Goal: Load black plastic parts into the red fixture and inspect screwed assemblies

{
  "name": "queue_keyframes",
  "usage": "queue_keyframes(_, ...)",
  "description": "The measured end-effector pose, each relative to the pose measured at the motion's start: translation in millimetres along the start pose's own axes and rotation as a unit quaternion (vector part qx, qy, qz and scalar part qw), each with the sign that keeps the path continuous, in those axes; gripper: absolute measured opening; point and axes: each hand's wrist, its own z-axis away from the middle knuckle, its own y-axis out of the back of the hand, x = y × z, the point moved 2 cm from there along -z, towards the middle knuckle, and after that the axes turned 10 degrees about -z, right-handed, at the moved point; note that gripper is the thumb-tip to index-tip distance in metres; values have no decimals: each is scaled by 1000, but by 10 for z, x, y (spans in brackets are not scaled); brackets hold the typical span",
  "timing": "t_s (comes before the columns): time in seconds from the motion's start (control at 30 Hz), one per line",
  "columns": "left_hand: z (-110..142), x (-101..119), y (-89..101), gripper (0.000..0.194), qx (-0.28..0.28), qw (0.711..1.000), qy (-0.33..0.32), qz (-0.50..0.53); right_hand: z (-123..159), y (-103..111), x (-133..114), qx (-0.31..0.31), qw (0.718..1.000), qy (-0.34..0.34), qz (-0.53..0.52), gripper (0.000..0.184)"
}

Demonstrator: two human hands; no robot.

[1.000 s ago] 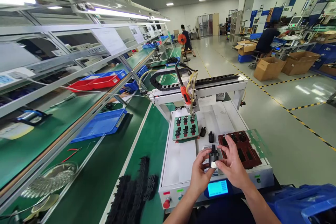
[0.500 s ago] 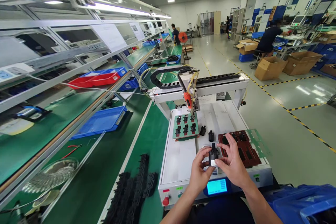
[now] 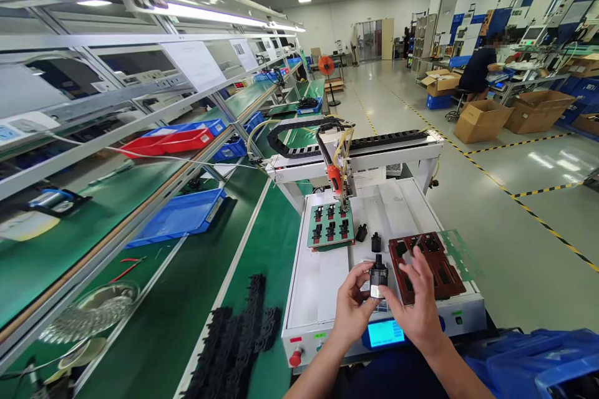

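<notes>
One black part (image 3: 378, 273) stands upright in the grasp of our left hand (image 3: 352, 308), probably so its white label (image 3: 375, 291) faces us. Our right hand (image 3: 417, 299) spreads loosely, thumb near the label; the brown fixture (image 3: 438, 256) lies at the part's three o'clock.

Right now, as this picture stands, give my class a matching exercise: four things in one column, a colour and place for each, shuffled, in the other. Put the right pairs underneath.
Column one
1. Part with the white label
2. Fan
3. Lit screen
4. Plate with dark openings

Column two
A. Reddish brown, lying on the machine
B. Blue, at the front of the machine
C. Black, held in the left hand
D. Orange, standing on the floor

Right pairs: 1-C, 2-D, 3-B, 4-A
</notes>
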Motion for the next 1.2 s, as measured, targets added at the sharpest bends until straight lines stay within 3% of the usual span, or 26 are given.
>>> queue_keyframes(0.1,7,4,-19,53,-13,997,-57,-53,5,-68,104,8,996,-77,-47,105)
queue_keyframes(0.2,-13,-56,-58,51,-24,987,-104,-117,7,-173,258,-61,989,-123,-64,100)
queue_keyframes(0.3,-55,-217,-37,50,-26,999,-7,-37,-5,-143,613,-103,973,-163,-125,94)
queue_keyframes(0.37,-66,-318,17,56,-33,995,69,62,-40,5,955,-50,975,-175,-126,88)
queue_keyframes(0.47,-40,-393,118,70,-68,975,124,171,-117,273,1454,36,981,-187,-24,70)
queue_keyframes(0.53,-5,-421,155,77,-106,955,159,228,-182,389,1669,46,980,-196,3,65)
queue_keyframes(0.6,20,-457,154,67,-123,935,185,277,-263,448,1735,49,980,-192,1,63)
queue_keyframes(0.7,5,-541,92,41,-87,934,190,288,-411,468,1559,53,982,-183,-9,70)
queue_keyframes(0.77,-27,-597,15,41,-65,947,186,254,-508,457,1307,73,977,-195,-49,88)
queue_keyframes(0.87,-71,-626,-131,41,-87,959,169,210,-601,383,847,76,955,-238,-160,110)
queue_keyframes(1.03,-65,-574,-267,74,-131,958,139,214,-503,169,230,-37,914,-265,-305,94)
queue_keyframes(1.1,-49,-540,-221,80,-99,966,118,208,-406,147,112,-29,932,-238,-273,82)
queue_keyframes(1.2,-38,-424,-66,75,-18,991,26,130,-251,190,44,38,945,-242,-215,73)
